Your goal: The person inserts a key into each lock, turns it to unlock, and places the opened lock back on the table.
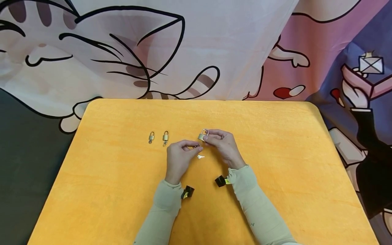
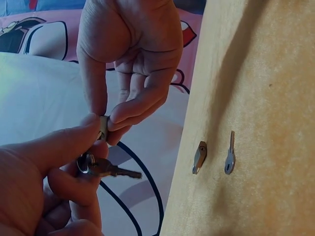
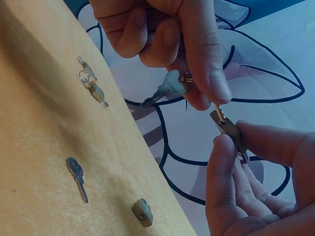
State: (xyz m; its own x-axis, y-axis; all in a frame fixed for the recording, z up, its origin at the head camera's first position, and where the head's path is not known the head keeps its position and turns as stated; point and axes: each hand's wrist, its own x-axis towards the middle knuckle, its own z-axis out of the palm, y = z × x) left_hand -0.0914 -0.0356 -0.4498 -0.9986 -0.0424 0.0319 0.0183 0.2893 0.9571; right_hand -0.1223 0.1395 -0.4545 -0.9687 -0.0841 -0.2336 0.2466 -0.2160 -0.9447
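In front of me my left hand point(image 1: 180, 158) pinches a small key point(image 3: 219, 113) between thumb and forefinger. A second key point(image 3: 166, 89) dangles from the same ring below those fingers. Its partner, my right hand point(image 1: 225, 146), holds a small brass padlock point(image 3: 229, 132) by its sides, keyhole end facing the left fingertips. The pinched key meets the keyhole; how deep it sits I cannot tell. Below the hands, a loose key point(image 1: 200, 157) lies on the table, and another padlock point(image 2: 200, 157) lies near it in both wrist views.
Left of the hands, two more padlocks, one point(image 1: 151, 137) beside the other point(image 1: 165, 137), lie on the yellow table point(image 1: 275, 136) with keys at their lower ends. A printed cloth point(image 1: 232, 51) hangs behind the table's far edge. Dark wrist cameras sit at both sleeves.
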